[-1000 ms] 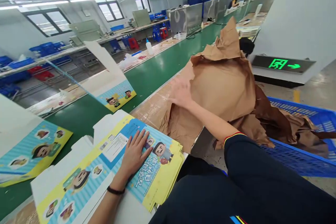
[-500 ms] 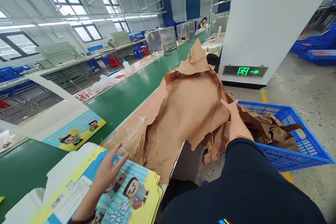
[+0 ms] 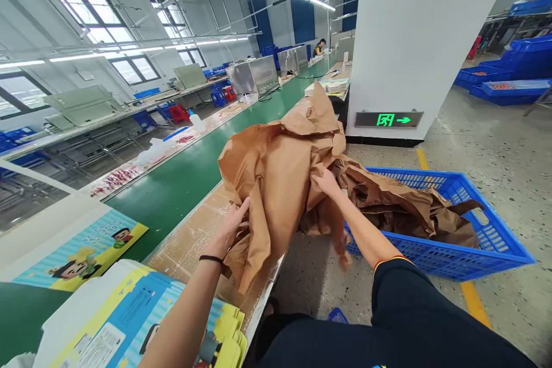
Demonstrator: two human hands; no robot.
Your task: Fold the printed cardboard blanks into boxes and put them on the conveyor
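Brown kraft paper (image 3: 276,184) gathers into a rumpled mass between your hands, at the edge of a factory table (image 3: 190,253). Your left hand (image 3: 228,233), a black wristband (image 3: 211,259) at its wrist, has its fingers (image 3: 241,213) spread against the near side of the paper; whether they pinch it cannot be told from this view. Your right hand (image 3: 328,184) has its fingers (image 3: 321,179) curled over a fold, seemingly pinching the paper, though the tips are partly hidden. The paper's lower corner hangs just past the table edge, below and right of your left-hand fingers. Right of your right-hand fingers, a blue plastic crate (image 3: 435,256) on the speckled floor (image 3: 495,310) holds darker crumpled paper (image 3: 397,201). Below your left-hand fingers lie printed cardboard box blanks (image 3: 125,310). Far ahead of your fingers, a co-worker (image 3: 319,49) sits along a green conveyor belt (image 3: 172,213).
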